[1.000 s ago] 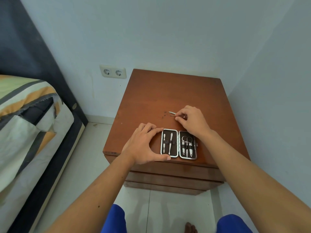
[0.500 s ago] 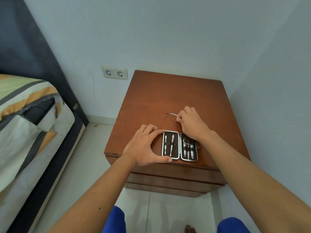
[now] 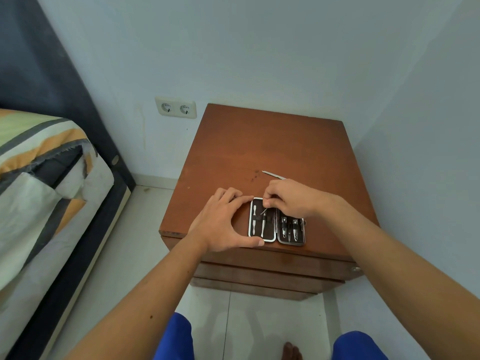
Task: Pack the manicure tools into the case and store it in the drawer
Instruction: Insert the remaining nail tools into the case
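Observation:
The small manicure case (image 3: 277, 221) lies open near the front edge of the brown nightstand (image 3: 270, 152), with metal tools strapped into both halves. My left hand (image 3: 223, 222) braces the case's left half between thumb and fingers. My right hand (image 3: 291, 198) hovers over the hinge and pinches a thin metal tool (image 3: 264, 211), whose tip touches the left half. Another slim tool (image 3: 272, 175) lies loose on the wood just behind my right hand. Closed drawer fronts (image 3: 262, 276) sit below the top.
A bed with a striped cover (image 3: 44, 178) stands to the left, across a strip of tiled floor (image 3: 135, 255). The nightstand sits in the corner with walls behind and to the right. A double wall socket (image 3: 176, 108) is beside it.
My right hand lifted a thin tool off the wood behind the case and brought it down and left over the case's left half. My left hand stayed on the case.

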The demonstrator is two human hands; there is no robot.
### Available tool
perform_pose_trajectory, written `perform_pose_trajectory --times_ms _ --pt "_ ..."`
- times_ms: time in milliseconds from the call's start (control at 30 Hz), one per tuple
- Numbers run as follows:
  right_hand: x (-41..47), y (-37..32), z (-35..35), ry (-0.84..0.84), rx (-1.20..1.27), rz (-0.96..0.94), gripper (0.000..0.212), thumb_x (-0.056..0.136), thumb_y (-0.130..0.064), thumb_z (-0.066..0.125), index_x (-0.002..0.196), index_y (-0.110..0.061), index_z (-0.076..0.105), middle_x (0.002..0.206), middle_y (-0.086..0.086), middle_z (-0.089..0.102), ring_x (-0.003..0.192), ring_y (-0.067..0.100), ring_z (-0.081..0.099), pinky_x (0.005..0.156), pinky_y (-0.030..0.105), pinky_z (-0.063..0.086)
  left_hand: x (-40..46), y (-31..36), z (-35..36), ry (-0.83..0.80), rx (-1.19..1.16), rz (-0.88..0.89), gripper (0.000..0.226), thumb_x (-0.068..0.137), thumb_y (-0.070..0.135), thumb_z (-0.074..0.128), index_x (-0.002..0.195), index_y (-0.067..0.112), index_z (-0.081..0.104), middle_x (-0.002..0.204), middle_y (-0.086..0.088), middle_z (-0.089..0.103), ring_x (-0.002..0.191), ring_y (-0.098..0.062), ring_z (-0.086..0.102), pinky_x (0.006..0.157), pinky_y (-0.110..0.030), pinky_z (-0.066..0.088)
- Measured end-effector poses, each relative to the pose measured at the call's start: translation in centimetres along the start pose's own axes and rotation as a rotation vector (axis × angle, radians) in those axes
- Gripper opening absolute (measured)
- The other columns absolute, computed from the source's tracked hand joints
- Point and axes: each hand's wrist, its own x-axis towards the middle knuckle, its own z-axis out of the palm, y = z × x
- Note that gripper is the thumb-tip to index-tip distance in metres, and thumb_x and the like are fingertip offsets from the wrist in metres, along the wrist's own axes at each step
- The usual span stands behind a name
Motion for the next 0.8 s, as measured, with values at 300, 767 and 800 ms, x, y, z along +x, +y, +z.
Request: perform_pose_trajectory --times_ms 300,767,800 --pt "1.2 -0.1 0.2 0.13 0.008 -0.101 0.005 0.095 -0.025 0.074 0.099 -0.023 0.075 0.097 -0.013 0.057 0.083 0.0 0.055 0.081 0.024 0.045 0.0 -0.1 0.1 0.009 0.011 0.009 0.111 0.06 0.092 0.072 0.151 0.032 0.051 0.132 0.016 0.045 0.121 -0.008 0.037 0.111 -0.029 0.036" --pt "0.5 0.0 2.7 0.468 0.207 0.066 0.044 0.072 -0.044 0.091 0.108 -0.023 0.077 0.095 -0.013 0.065 0.091 0.011 0.059 0.084 0.029 0.05 -0.1 -0.1 0.0 -0.001 0.011 0.004 0.11 0.061 0.094 0.069 0.152 0.036 0.048 0.133 0.018 0.043 0.123 -0.006 0.035 0.112 -0.029 0.036" --pt "0.4 0.0 3.0 0.487 0.219 0.08 0.041 0.072 -0.045 0.091 0.105 -0.024 0.078 0.093 -0.015 0.067 0.092 0.01 0.059 0.084 0.029 0.049 -0.1 -0.1 0.0 0.0 0.01 0.005 0.11 0.061 0.093 0.069 0.152 0.036 0.048 0.133 0.018 0.042 0.122 -0.006 0.035 0.112 -0.029 0.036"
